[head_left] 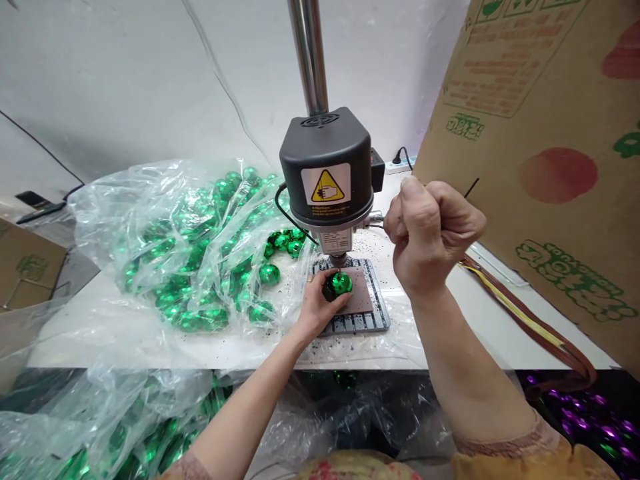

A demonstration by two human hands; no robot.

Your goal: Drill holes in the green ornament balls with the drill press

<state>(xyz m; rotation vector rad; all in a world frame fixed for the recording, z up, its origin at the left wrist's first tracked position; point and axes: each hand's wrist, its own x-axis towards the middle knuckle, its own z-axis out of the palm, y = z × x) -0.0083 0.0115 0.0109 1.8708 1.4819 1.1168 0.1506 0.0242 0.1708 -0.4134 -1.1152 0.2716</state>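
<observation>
A small bench drill press (327, 175) with a black motor cap and a yellow warning sticker stands on a white table (120, 333). My left hand (315, 307) is closed round a shiny green ball (338, 284), holding it on the brown pad (361, 291) of the drill's grey base, right under the chuck. My right hand (430, 233) is raised in a fist to the right of the drill head, closed round the feed lever, whose thin metal rod runs from the machine's side into the fist.
A clear plastic bag (190, 247) full of green balls lies left of the drill. More green balls sit in plastic below the table edge (125, 440). A large cardboard box (545, 153) leans at the right. Purple balls (590, 420) lie bottom right. The steel column (309, 53) rises behind.
</observation>
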